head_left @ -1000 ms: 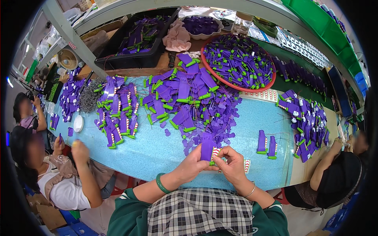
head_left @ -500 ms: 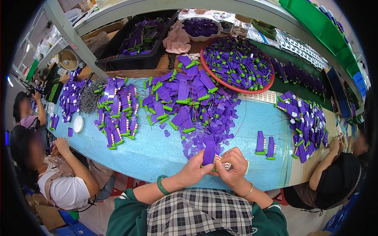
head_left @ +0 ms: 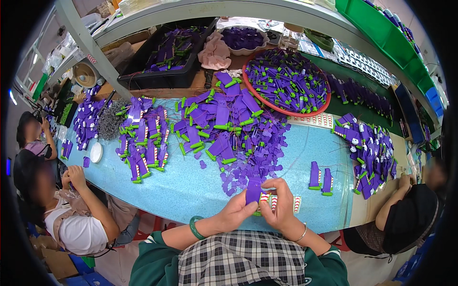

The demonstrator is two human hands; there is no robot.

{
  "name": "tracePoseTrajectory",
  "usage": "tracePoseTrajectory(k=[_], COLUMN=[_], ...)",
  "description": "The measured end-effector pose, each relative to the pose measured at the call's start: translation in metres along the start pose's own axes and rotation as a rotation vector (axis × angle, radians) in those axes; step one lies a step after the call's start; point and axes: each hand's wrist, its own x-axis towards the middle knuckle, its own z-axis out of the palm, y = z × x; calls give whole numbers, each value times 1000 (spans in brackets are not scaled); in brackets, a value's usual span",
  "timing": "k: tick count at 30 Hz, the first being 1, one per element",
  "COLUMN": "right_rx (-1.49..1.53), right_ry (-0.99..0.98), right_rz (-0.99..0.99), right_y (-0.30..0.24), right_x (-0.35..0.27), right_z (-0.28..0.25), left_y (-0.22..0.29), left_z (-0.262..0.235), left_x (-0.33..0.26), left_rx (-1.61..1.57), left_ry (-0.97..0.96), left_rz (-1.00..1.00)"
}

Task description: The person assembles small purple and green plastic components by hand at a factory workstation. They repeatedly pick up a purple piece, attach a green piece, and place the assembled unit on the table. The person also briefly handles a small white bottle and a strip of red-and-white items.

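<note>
Both my hands meet at the near edge of the blue table [head_left: 181, 186]. My left hand [head_left: 236, 212], with a green bangle on the wrist, pinches a small purple piece [head_left: 253, 193] upright. My right hand [head_left: 279, 205] presses against the same piece from the right and covers part of a red-and-white striped card [head_left: 296, 204] lying under it. Just beyond my fingers lies a loose heap of small purple pieces [head_left: 248, 157]. Two finished purple pieces with green ends [head_left: 320, 177] stand to the right.
A red-rimmed round tray [head_left: 286, 83] and a black crate [head_left: 167, 57] hold more purple and green parts. Further piles lie at left [head_left: 145, 138] and right [head_left: 369, 148]. One person [head_left: 71, 209] sits at my left, another [head_left: 410, 214] at my right.
My hands have stayed together at the table edge, shifting the purple piece slightly between the fingers. The person at my left has lowered a raised arm a little.
</note>
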Motion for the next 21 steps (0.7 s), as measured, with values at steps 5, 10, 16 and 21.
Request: tracePoseTrajectory(k=[5,10,16,21], right_rx=[352,380,981,1113], right_ry=[-331,-244,-303,-51], right_rz=[358,228,622,747], right_y=[3,-1,-4,-5], right_x=[0,9,2,17], right_z=[9,5,0,-5], left_y=[-27,-17,-32,24], left_z=[-11,-3,-15,-21], left_x=[5,9,15,9], left_rx=[-716,-776,-875,788], left_ry=[-214,-133,-548,62], left_rz=[-225,-603,-455,442])
